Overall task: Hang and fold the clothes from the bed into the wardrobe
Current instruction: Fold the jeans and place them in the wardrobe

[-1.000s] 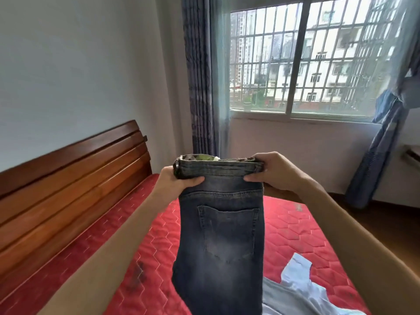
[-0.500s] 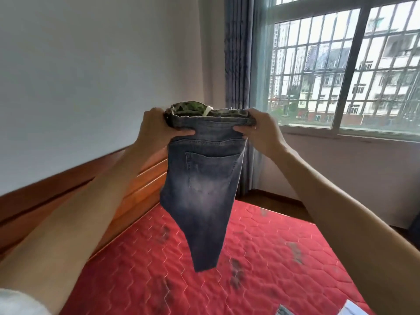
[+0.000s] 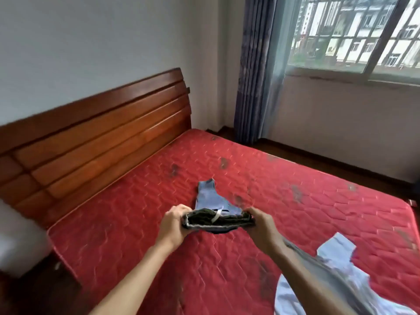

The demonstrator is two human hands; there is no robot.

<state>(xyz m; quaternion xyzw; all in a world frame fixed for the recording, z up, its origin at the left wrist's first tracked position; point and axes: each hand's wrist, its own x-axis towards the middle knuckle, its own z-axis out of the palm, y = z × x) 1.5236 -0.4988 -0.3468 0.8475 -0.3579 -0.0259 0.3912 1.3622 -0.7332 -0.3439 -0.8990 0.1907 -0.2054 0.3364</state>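
**Jeans [image 3: 210, 200] gripped at the waistband, low over the red mattress [image 3: 127, 235]**

Nearest, at the right, a pale blue shirt [image 3: 336, 253] lies crumpled on the mattress. The person's right forearm crosses over it, and part of the cloth shows on either side of the arm. Both bare forearms reach forward from the near edge.

Farther in, near the middle of the bed, the two hands hold the jeans between them. The left hand [image 3: 173, 223] has its fingers curled round the left end of the waistband, and the right hand [image 3: 261, 223] clasps the right end. The waistband gapes toward the camera, showing a dark green lining and a white tag. Beyond the hands, the washed blue denim runs away onto the quilted mattress and ends in a narrow point.

At the far left a slatted wooden headboard [image 3: 102, 137] runs along the grey wall. A white object [image 3: 18, 242] sits beside the near corner of the bed, too blurred to name. At the far right a blue curtain [image 3: 256, 76] hangs beside a barred window [image 3: 363, 37], with buildings outside.
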